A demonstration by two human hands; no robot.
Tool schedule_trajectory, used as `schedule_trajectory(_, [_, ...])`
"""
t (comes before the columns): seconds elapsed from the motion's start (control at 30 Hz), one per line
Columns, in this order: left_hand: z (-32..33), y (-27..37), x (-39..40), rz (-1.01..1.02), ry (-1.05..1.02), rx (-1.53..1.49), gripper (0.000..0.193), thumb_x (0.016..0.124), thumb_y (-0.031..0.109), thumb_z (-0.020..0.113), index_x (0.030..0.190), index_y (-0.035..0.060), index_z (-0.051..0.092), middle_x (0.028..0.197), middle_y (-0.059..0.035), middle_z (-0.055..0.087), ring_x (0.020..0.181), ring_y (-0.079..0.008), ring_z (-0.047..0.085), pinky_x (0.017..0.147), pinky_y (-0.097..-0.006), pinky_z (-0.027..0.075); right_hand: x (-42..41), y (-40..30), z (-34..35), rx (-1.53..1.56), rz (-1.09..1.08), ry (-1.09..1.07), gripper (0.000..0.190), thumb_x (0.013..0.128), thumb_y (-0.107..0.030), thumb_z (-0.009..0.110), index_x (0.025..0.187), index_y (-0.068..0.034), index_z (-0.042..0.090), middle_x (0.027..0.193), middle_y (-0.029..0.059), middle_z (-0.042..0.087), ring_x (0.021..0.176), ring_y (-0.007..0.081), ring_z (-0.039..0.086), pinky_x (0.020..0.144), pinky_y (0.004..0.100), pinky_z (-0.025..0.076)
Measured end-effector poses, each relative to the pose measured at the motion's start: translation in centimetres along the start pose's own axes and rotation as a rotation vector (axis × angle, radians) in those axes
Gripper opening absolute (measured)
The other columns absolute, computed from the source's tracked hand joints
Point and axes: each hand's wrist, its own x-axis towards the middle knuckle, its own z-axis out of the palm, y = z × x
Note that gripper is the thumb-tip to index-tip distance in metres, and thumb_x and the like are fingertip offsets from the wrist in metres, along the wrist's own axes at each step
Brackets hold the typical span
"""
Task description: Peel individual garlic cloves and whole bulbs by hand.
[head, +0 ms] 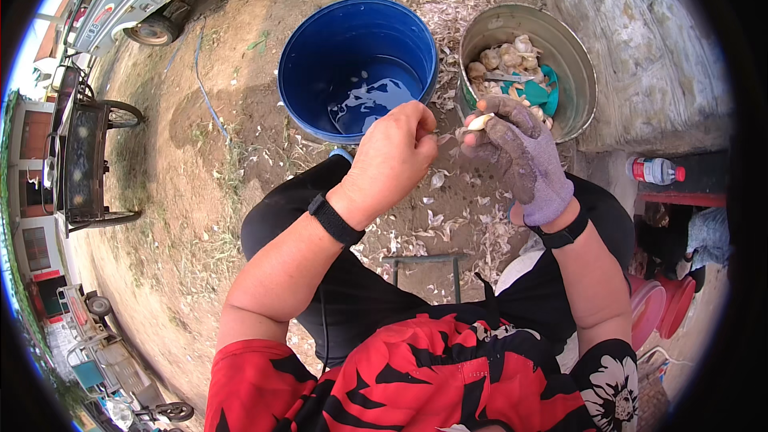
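My left hand [390, 162] is bare, its thumb and fingers pinched together near the front rim of the blue plastic drum [287, 99]. Nothing clear shows between those fingertips. In a worn, soiled glove, my right hand [519, 153] holds a pale garlic clove [480, 122] at its fingertips. Shallow water and a couple of cloves lie in the drum. Beyond my right hand stands a metal bucket [573, 54] with several garlic bulbs [510, 57], a green plastic piece [534, 93] and what looks like a knife blade [509, 77]. My glove hides its near edge.
Garlic skins [444, 219] litter the dirt between my feet. A pale stone block [642, 48] borders the right, with a plastic bottle [654, 170] below it. Red tubs [675, 306] and a partly visible person [708, 234] are at lower right. Carts [84, 156] and a vehicle [126, 0] stand left.
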Motion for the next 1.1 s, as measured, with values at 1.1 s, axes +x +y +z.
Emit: schedule_trajectory(1.1, [-0.7,2.5,0.2,-0.283,-0.281,-0.905,0.015,0.097,0.017,0.058,0.104,0.005,0.064,0.088,0.004,0.064,0.071,-0.0023,0.053,0.068,-0.0187,0.045,-0.3,1.4,-0.2,-0.126,-0.002,-0.109,0.03,0.099,-0.022,0.056,0.121,-0.001,0.059,0.096,0.0043,0.064,0.073,0.0095,0.061,0.064,0.0222,0.049])
